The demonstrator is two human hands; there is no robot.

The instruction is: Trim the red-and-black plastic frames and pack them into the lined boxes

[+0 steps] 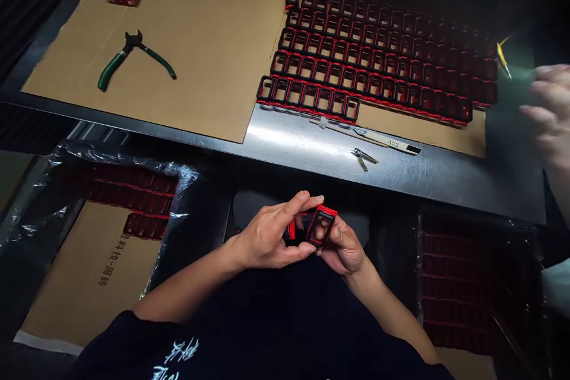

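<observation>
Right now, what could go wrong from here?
The small red-and-black frame between the left hand and right hand could slip; it is held off the table, in front of its edge. The small metal tools lie loose near that edge and might get knocked off. Another person's blurred hand might bump the yellow tool beside the rows.

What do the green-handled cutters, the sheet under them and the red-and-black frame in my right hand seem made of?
Cutters: dark metal head, probably steel; smooth green grips suggest plastic or rubber.
Sheet: cardboard, by its matt brown face and ragged edge.
Frame in right hand: likely moulded plastic, given its slight sheen.
</observation>
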